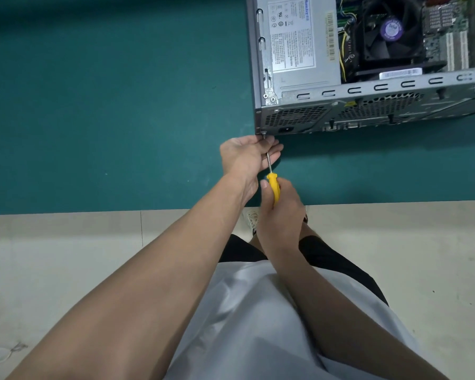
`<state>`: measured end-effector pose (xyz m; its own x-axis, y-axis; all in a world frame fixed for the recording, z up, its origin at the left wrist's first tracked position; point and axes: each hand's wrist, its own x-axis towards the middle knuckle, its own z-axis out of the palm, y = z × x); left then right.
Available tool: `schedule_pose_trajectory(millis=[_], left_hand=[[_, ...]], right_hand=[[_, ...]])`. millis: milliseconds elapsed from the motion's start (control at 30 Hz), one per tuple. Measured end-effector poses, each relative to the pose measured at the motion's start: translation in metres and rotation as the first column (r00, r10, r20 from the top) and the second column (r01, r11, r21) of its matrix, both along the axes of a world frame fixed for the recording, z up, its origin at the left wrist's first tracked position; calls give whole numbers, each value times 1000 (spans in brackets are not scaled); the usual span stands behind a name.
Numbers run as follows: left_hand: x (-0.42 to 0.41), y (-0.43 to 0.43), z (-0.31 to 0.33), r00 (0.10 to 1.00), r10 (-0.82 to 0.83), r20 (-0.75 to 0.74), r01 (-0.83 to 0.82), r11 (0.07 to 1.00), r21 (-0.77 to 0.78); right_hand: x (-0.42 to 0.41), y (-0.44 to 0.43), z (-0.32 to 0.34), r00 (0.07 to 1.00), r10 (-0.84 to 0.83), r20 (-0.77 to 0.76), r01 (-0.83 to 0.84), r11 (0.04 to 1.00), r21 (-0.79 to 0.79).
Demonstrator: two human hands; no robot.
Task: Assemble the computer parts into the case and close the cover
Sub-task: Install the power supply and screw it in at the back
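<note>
Head view: computer case (pixel 368 105) lies open on green worktop (pixel 121 105), cover off. Right hand (pixel 281 212) grips yellow screwdriver (pixel 273 187); left hand (pixel 247 157) pinches its tip, steadying it on rear corner screw (pixel 263 135)

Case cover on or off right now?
Off. The case lies open-topped on the table, with the power supply and fan plainly exposed.

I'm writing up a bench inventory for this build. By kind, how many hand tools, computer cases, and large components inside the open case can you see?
screwdriver: 1
computer case: 1
power supply: 1
cooling fan: 1
Total: 4
</note>
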<state>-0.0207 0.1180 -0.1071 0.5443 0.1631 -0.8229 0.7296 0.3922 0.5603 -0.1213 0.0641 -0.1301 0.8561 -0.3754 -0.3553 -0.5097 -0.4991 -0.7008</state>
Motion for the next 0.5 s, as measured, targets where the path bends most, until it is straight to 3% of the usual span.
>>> schedule_pose_trajectory(millis=[67, 133, 167, 200, 233, 300, 333, 367, 400, 433, 467, 500], left_hand=[[0, -1, 0, 1000, -17, 2, 17, 1000, 7], [2, 0, 1, 999, -40, 3, 40, 999, 2], [3, 1, 1, 999, -46, 0, 46, 999, -6], [3, 3, 1, 999, -47, -6, 47, 999, -13], [3, 5, 1, 999, -46, -11, 46, 999, -17], [2, 6, 1, 999, -42, -15, 42, 999, -28], [2, 5, 1, 999, -39, -14, 39, 999, -32], [1, 4, 2, 999, -35, -13, 34, 999, -32], [2, 3, 2, 999, -31, -12, 31, 999, -25], [3, 3, 3, 1000, -27, -12, 27, 1000, -11], [4, 2, 2, 1000, -21, -12, 21, 1000, 6], [3, 2, 2, 1000, -13, -14, 13, 1000, 17]], right_hand=[[3, 2, -2, 1000, -15, 17, 15, 1000, -3], [8, 1, -5, 989, -136, -61, 149, 938, 313], [11, -1, -4, 964, -221, -147, 266, 790, 553], [13, -4, -3, 924, -260, -279, 379, 540, 751], [13, -7, -2, 879, -227, -420, 468, 242, 850], [12, -13, 0, 796, -66, -601, 565, -274, 778], [12, -16, -1, 766, -12, -642, 577, -426, 697], [12, -18, -2, 749, 12, -663, 582, -492, 648], [14, -18, 0, 741, 11, -671, 593, -479, 648], [16, -16, 1, 746, -32, -666, 606, -383, 697], [17, -14, 3, 771, -115, -626, 605, -171, 777], [16, -11, 5, 830, -203, -520, 553, 172, 815]])
